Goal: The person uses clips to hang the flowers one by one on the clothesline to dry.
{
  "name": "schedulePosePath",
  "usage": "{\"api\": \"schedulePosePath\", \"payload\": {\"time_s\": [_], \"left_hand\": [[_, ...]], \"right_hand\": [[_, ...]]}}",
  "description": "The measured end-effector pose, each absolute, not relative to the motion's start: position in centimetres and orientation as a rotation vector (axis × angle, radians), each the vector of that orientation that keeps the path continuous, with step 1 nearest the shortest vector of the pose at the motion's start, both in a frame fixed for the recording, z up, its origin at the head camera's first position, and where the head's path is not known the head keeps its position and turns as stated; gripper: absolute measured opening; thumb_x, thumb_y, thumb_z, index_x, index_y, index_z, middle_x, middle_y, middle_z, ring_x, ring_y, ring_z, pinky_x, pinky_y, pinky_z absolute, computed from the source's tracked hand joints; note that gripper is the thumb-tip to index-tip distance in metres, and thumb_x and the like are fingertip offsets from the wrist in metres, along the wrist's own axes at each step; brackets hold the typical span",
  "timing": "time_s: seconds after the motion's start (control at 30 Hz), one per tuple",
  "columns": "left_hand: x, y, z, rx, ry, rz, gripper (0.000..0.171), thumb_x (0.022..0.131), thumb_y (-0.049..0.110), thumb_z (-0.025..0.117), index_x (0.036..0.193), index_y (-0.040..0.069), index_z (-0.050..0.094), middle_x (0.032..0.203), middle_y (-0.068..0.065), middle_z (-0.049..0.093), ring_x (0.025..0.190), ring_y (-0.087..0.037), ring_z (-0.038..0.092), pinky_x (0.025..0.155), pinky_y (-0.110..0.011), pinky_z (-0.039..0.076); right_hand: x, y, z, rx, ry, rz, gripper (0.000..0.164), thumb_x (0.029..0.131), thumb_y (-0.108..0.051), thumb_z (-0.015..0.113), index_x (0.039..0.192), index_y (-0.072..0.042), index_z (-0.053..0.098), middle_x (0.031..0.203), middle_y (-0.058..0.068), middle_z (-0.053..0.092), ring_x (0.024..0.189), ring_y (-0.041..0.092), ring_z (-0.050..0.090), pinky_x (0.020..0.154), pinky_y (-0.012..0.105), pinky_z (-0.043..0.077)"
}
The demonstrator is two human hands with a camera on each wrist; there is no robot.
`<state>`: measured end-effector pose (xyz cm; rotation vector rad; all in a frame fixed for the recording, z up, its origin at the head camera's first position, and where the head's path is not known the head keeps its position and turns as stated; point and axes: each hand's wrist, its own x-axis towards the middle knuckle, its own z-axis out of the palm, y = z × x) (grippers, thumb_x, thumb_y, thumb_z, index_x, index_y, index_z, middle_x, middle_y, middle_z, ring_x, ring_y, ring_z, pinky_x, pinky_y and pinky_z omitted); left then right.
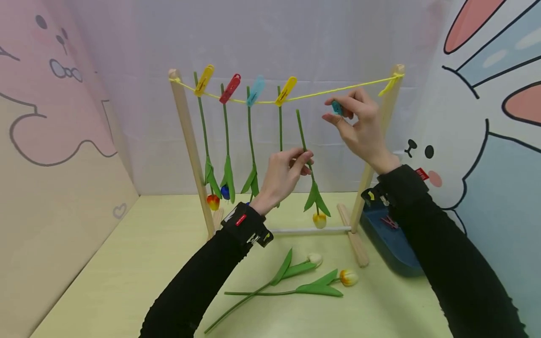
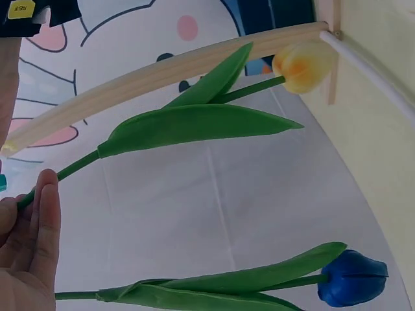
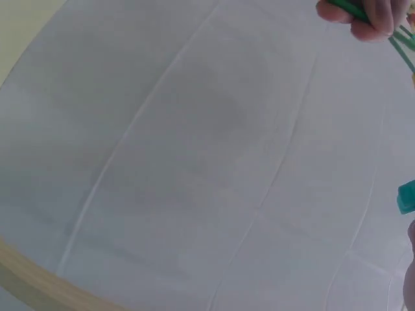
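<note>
In the head view my left hand (image 1: 284, 174) pinches the stem of a yellow artificial tulip (image 1: 319, 219), which hangs flower down with its stem end below the yellow line (image 1: 338, 89). My right hand (image 1: 359, 122) holds a teal clothespin (image 1: 336, 107) between thumb and fingers, just under the line and right of that stem. To the left, several tulips hang upside down from the line by a yellow clothespin (image 1: 204, 80), a red clothespin (image 1: 230, 88), a light blue clothespin (image 1: 255, 91) and another yellow clothespin (image 1: 286, 91). The left wrist view shows a blue tulip (image 2: 353, 278) beside the held one.
Wooden posts (image 1: 192, 155) carry the line, with a white bar (image 1: 313, 230) low between them. On the table lie a white tulip (image 1: 314, 259) and a yellow-orange tulip (image 1: 348, 277), stems crossing. A dark blue tray (image 1: 393, 249) with a reddish clothespin (image 1: 390, 222) stands right.
</note>
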<state>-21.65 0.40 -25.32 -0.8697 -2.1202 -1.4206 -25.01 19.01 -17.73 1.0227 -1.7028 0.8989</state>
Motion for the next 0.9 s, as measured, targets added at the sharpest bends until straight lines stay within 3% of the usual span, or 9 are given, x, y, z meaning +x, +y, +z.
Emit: {"api": "schedulePosePath", "payload": {"time_s": [0.13,0.37,0.47,0.6,0.73,0.9], "left_hand": [[-22.0,0.5,-24.2,-0.844,-2.136,-1.424,0.021,0.103,0.011,0.056,0.104,-0.003,0.071,0.092,-0.019,0.073,0.075,-0.027,0.073,0.072,-0.019,0.058],[-22.7,0.8,-23.2,-0.823,-2.165,-1.34,0.022,0.104,0.013,0.055,0.102,-0.002,0.071,0.09,-0.018,0.073,0.073,-0.027,0.073,0.068,-0.019,0.056],[-23.0,0.9,-22.6,-0.815,-2.168,-1.311,0.023,0.104,0.013,0.055,0.099,-0.002,0.071,0.089,-0.018,0.073,0.071,-0.025,0.073,0.064,-0.02,0.055],[-23.1,1.0,-21.9,-0.78,-2.199,-1.309,0.022,0.104,0.014,0.055,0.099,-0.001,0.071,0.09,-0.017,0.074,0.063,-0.022,0.071,0.059,-0.021,0.054],[-23.0,1.0,-21.5,-0.737,-2.251,-1.322,0.021,0.104,0.015,0.056,0.101,0.0,0.07,0.093,-0.015,0.073,0.054,-0.02,0.067,0.053,-0.023,0.052],[-23.0,1.1,-21.2,-0.684,-2.286,-1.322,0.022,0.105,0.018,0.055,0.099,0.002,0.069,0.095,-0.012,0.072,0.047,-0.018,0.062,0.044,-0.024,0.044]], "right_hand": [[-24.8,18.2,-16.2,0.97,-1.648,0.876,0.018,0.084,0.002,0.077,0.1,0.008,0.073,0.077,0.022,0.044,0.074,0.002,0.036,0.07,0.017,0.029],[-24.8,17.1,-14.6,0.884,-1.665,0.994,0.018,0.093,-0.006,0.071,0.1,0.011,0.072,0.081,-0.017,0.038,0.071,-0.001,0.037,0.066,0.016,0.031],[-25.1,16.5,-14.0,0.853,-1.645,1.134,0.022,0.094,-0.009,0.069,0.099,0.012,0.072,0.081,-0.021,0.043,0.072,-0.002,0.045,0.064,0.014,0.039],[-25.5,15.7,-13.5,0.801,-1.588,1.373,0.02,0.095,-0.009,0.069,0.097,0.01,0.074,0.078,-0.018,0.051,0.064,0.001,0.051,0.059,0.015,0.044],[-25.5,15.2,-13.1,0.777,-1.537,1.649,0.01,0.094,-0.006,0.069,0.094,0.001,0.076,0.075,-0.007,0.055,0.044,0.007,0.041,0.047,0.019,0.033],[-25.5,14.8,-12.8,0.704,-1.508,1.859,0.011,0.093,-0.008,0.072,0.093,0.002,0.077,0.072,0.0,0.053,0.039,0.009,0.034,0.043,0.02,0.028]]}}
